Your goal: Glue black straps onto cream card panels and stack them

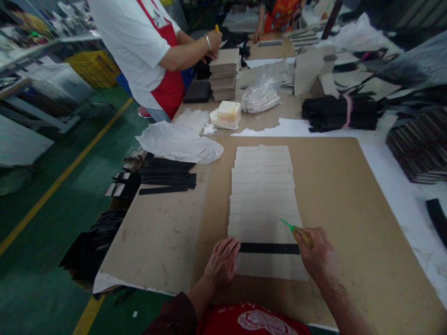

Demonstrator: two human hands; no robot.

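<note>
A long black strip lies straight across the nearest of several overlapping pale grey card pieces. My left hand rests with its fingers laid flat at the strip's left end, touching it and the card edge. In my right hand is an awl-like tool with a wooden handle and a thin green tip. That tip points up and left above the cards, and the fingers wrap round the handle near the strip's right end.
A pile of black strips lies at left beside a white plastic sheet. Farther back are a yellowish block, a card stack and a tied black bundle. A co-worker stands at the far left.
</note>
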